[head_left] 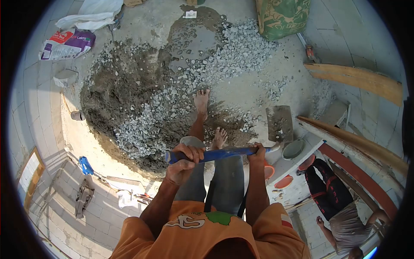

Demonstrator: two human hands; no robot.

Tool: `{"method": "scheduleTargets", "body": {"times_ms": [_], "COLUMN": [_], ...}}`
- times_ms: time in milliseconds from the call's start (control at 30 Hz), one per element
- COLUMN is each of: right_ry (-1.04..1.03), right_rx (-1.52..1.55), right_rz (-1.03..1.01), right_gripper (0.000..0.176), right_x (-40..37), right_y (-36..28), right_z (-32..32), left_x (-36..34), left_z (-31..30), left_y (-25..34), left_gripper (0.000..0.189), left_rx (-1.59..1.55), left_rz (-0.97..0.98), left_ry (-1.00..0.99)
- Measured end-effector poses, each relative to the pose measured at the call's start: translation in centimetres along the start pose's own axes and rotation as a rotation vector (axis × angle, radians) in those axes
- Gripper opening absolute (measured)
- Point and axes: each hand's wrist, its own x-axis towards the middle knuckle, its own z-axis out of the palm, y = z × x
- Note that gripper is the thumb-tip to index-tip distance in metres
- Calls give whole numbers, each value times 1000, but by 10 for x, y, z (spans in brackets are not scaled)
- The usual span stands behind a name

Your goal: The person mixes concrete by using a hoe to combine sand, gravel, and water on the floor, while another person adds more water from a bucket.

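My left hand (pixel 181 163) is closed around the left end of a long blue handle (pixel 220 154). The handle lies level across the front of my legs. Further right, my right hand (pixel 258 153) grips the same handle near its pale end. Above my right hand, a flat grey mud-caked blade (pixel 279 124) rests on the floor; its join to the handle is not clear. Beyond my bare feet lie pale gravel (pixel 172 101) and a dark wet heap (pixel 125 82).
A grey puddle (pixel 194 39) and green sack (pixel 282 17) lie ahead. To the right are wooden boards (pixel 353 80), a round bucket (pixel 293 150) and another person (pixel 345 216). A purple-and-white bag (pixel 71 44) lies far left, a blue item (pixel 86 165) nearer.
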Motion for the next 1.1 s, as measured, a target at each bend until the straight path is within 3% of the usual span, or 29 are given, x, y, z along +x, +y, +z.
{"method": "scheduleTargets", "body": {"times_ms": [133,500,600,700,733,767,800,833,867,933,1000,1033,1100], "right_ry": [-88,-259,-226,-250,-257,-342,-187,-178,-183,-124,-69,48,-69], "right_rx": [-2,-178,-150,-330,-336,-681,-765,-536,-659,-550,-732,-875,-1128], "right_rz": [48,-32,39,-9,42,-57,-95,122,14,175,3,-125,-230], "right_gripper": [19,13,17,17,15,16,19,20,20,24,26,22,18], "right_x": [-26,84,131,158,163,171,150,178,169,173,237,208,211], "right_y": [-27,-109,-128,-137,-137,-135,-128,-138,-131,-137,-160,-142,-138], "right_z": [93,247,280,293,283,272,272,269,263,260,267,269,259], "left_x": [33,172,199,217,215,192,175,167,155,129,106,97,73], "left_z": [11,9,15,16,10,6,9,9,11,18,20,18,14], "left_y": [8,-24,-44,-68,-75,-91,-107,-116,-127,-143,-157,-162,-179], "left_gripper": [25,25,20,15,13,11,11,12,12,12,11,10,10], "left_rx": [28,-153,-168,-142,-193,-245,-320,-376,-444,-554,-610,-672,-750], "left_rz": [102,243,289,354,389,429,462,522,551,608,666,690,732], "left_ry": [-51,-118,-71,9,30,86,184,270,362,493,566,631,706]}}
